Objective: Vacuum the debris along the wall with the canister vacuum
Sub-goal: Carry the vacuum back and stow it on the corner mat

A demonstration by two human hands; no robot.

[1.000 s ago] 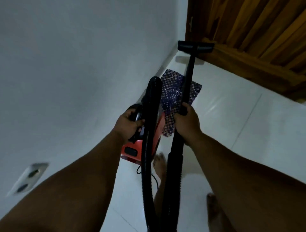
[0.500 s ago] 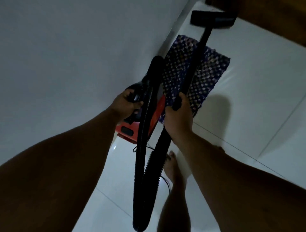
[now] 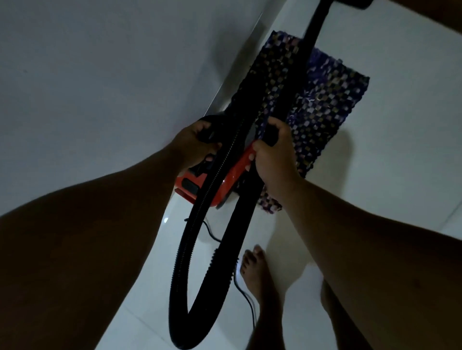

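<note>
A red canister vacuum (image 3: 222,184) hangs just off the white floor beside the wall. My left hand (image 3: 192,140) is closed around its black carry handle. My right hand (image 3: 272,155) grips the black wand (image 3: 300,62), which runs up and away to the floor nozzle (image 3: 355,3) at the top edge, mostly cut off. The black ribbed hose (image 3: 190,249) loops down from the canister and back up to the wand. No debris is visible in the dim light.
A purple patterned mat (image 3: 322,100) lies on the white tiles (image 3: 387,175) under the wand, close to the grey wall (image 3: 100,75). A thin power cord (image 3: 246,297) trails past my bare foot (image 3: 255,269). Brown wood shows at the top right corner.
The view has tilted downward: the nozzle and wooden door slid toward the top edge, and the hose loop and my foot now show more. Both hands keep their grips.
</note>
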